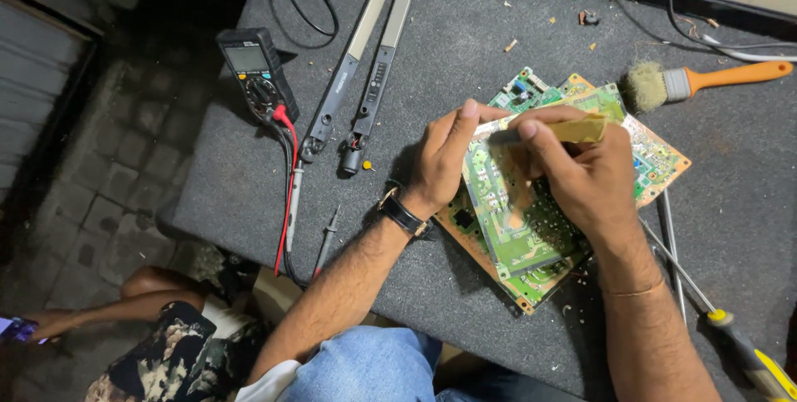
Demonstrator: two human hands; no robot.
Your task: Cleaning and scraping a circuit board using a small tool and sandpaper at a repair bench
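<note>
A stack of green circuit boards (519,240) lies on the grey felt-covered table (465,45). My left hand (444,157) grips the left edge of the top green board and tilts it up. My right hand (581,174) is closed around a yellowish flat-handled tool (573,131), its dark tip held against the top board's surface. A watch with a black strap sits on my left wrist. An orange-edged board (664,157) lies underneath at the right.
A black multimeter (256,74) with red and black probe leads (290,194) lies at the left. Two long dark strips (365,62) lie beside it. An orange-handled brush (706,80) is at the upper right, a yellow-handled screwdriver (739,344) at the lower right. Another person sits on the floor at the lower left.
</note>
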